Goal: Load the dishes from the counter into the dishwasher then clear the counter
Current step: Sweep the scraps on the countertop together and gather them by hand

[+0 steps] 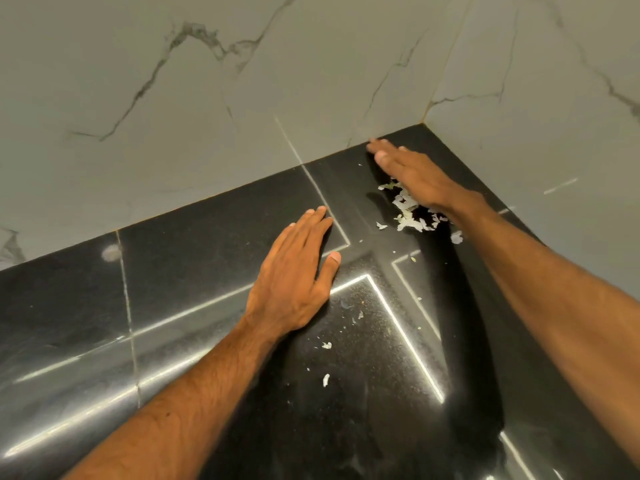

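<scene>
No dishes show, so the clearing step seems in hand. On the glossy black stone table [194, 258], the right hand [412, 174], fingers straight and pressed together, rests beside a heap of pale papery scraps [407, 211] at upper right, near the grey veined wall [207, 98]. The left hand [294, 268] lies flat mid-frame, thumb spread. Next, a low steady sweep should gather the heap with the stray flakes [326, 379] below.

Glossy black stone counter [194, 244], seamed. Heap of pale papery scraps [407, 211] right of centre. Loose white flakes [326, 379] lower centre.
</scene>
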A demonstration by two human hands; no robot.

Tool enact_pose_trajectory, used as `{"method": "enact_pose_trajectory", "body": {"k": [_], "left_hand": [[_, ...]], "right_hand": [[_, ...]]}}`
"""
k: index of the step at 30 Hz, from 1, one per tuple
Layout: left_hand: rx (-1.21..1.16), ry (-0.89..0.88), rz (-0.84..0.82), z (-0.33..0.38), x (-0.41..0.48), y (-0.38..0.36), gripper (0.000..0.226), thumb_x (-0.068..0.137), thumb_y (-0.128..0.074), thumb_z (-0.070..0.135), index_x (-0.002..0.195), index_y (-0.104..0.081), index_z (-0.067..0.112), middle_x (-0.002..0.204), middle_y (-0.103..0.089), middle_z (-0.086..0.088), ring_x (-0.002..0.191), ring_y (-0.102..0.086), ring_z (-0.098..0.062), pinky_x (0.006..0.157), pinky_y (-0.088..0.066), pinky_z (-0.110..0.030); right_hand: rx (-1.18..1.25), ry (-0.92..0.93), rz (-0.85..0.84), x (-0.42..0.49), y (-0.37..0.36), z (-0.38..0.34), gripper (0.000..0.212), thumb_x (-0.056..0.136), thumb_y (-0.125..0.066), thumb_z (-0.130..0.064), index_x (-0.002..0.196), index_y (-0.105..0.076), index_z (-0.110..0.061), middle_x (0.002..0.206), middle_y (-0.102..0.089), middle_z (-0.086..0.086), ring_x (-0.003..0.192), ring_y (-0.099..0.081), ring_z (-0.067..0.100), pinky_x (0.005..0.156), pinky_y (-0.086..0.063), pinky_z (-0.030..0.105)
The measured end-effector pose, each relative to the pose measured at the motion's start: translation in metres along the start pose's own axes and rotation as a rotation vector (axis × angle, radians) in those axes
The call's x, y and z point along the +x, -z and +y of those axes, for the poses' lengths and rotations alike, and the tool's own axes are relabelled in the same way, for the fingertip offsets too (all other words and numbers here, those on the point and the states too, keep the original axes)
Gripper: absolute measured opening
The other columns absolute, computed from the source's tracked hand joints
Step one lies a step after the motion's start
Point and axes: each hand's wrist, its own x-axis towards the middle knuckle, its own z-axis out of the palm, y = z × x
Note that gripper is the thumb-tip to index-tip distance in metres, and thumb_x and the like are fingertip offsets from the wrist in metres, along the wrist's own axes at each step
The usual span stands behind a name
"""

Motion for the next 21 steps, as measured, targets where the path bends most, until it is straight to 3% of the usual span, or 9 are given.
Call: {"method": "enact_pose_trajectory", "body": {"k": [3, 5, 8, 10, 12, 15, 17, 19, 21], "left_hand": [[0.008, -0.006, 0.001, 0.0, 0.0, 0.0, 0.061, 0.105, -0.031, 0.048, 0.159, -0.025, 0.019, 0.168, -0.017, 0.006, 0.154, -0.01, -0.006, 0.127, -0.005, -0.03], [0.005, -0.011, -0.004, 0.001, -0.001, 0.0, 0.06, 0.105, -0.031, 0.047, 0.158, -0.026, 0.019, 0.168, -0.018, 0.005, 0.154, -0.011, -0.007, 0.127, -0.008, -0.034], [0.002, -0.01, -0.001, 0.001, -0.001, 0.0, 0.06, 0.105, -0.029, 0.046, 0.158, -0.029, 0.018, 0.167, -0.019, 0.005, 0.154, -0.013, -0.007, 0.127, -0.012, -0.037], [0.012, -0.012, 0.006, 0.0, -0.001, 0.0, 0.059, 0.106, -0.028, 0.047, 0.157, -0.03, 0.017, 0.167, -0.021, 0.004, 0.154, -0.014, -0.008, 0.127, -0.013, -0.038], [0.014, -0.018, 0.008, 0.0, -0.001, 0.0, 0.06, 0.106, -0.027, 0.047, 0.157, -0.03, 0.016, 0.167, -0.022, 0.003, 0.154, -0.015, -0.009, 0.127, -0.014, -0.039], [0.019, -0.017, 0.005, 0.0, -0.001, 0.0, 0.06, 0.106, -0.026, 0.047, 0.157, -0.03, 0.016, 0.167, -0.022, 0.002, 0.154, -0.016, -0.01, 0.127, -0.015, -0.04], [0.023, -0.014, 0.005, -0.001, -0.001, 0.0, 0.06, 0.106, -0.025, 0.047, 0.157, -0.03, 0.015, 0.167, -0.022, 0.002, 0.154, -0.016, -0.011, 0.127, -0.015, -0.04], [0.018, -0.018, 0.008, -0.001, -0.001, 0.0, 0.06, 0.106, -0.025, 0.047, 0.157, -0.031, 0.015, 0.167, -0.023, 0.001, 0.154, -0.017, -0.011, 0.127, -0.015, -0.04], [0.003, -0.022, 0.013, -0.001, -0.001, 0.0, 0.059, 0.106, -0.025, 0.045, 0.156, -0.031, 0.015, 0.166, -0.024, 0.001, 0.154, -0.017, -0.01, 0.127, -0.015, -0.04]], "right_hand": [[0.018, 0.143, -0.097, -0.025, -0.007, -0.007, 0.051, 0.111, -0.024, -0.044, 0.156, -0.037, -0.026, 0.165, -0.025, -0.012, 0.153, -0.015, 0.0, 0.128, -0.007, 0.032], [0.048, 0.176, -0.133, -0.048, -0.003, -0.013, 0.048, 0.111, -0.028, -0.041, 0.149, -0.05, -0.022, 0.159, -0.039, -0.012, 0.148, -0.028, -0.003, 0.126, -0.018, 0.032], [0.158, 0.086, 0.015, -0.082, 0.011, -0.015, 0.038, 0.107, -0.048, -0.037, 0.136, -0.064, -0.019, 0.143, -0.059, -0.009, 0.134, -0.051, -0.001, 0.117, -0.041, 0.037], [0.137, 0.019, 0.229, -0.101, 0.015, -0.016, 0.043, 0.104, -0.054, -0.039, 0.143, -0.058, -0.021, 0.148, -0.055, -0.007, 0.138, -0.049, 0.003, 0.118, -0.039, 0.039], [0.004, -0.085, 0.342, -0.116, 0.011, -0.011, 0.056, 0.105, -0.049, -0.049, 0.154, -0.042, -0.022, 0.161, -0.038, -0.004, 0.149, -0.033, 0.011, 0.122, -0.024, 0.036], [-0.165, -0.281, 0.253, -0.134, -0.011, 0.005, 0.091, 0.098, -0.03, -0.074, 0.163, -0.009, -0.014, 0.171, -0.002, 0.003, 0.157, 0.0, 0.017, 0.127, -0.004, 0.041], [-0.286, -0.325, 0.225, -0.135, -0.029, 0.008, 0.105, 0.093, -0.02, -0.084, 0.162, 0.004, -0.008, 0.17, 0.01, 0.009, 0.156, 0.012, 0.019, 0.128, 0.002, 0.044], [-0.286, -0.323, 0.263, -0.12, -0.039, -0.003, 0.111, 0.091, -0.021, -0.086, 0.161, 0.002, -0.003, 0.17, 0.006, 0.014, 0.157, 0.008, 0.024, 0.128, -0.001, 0.047], [-0.26, -0.277, 0.309, -0.095, -0.045, -0.02, 0.113, 0.089, -0.029, -0.087, 0.158, -0.011, 0.0, 0.167, -0.011, 0.02, 0.155, -0.009, 0.032, 0.126, -0.013, 0.053]]}}
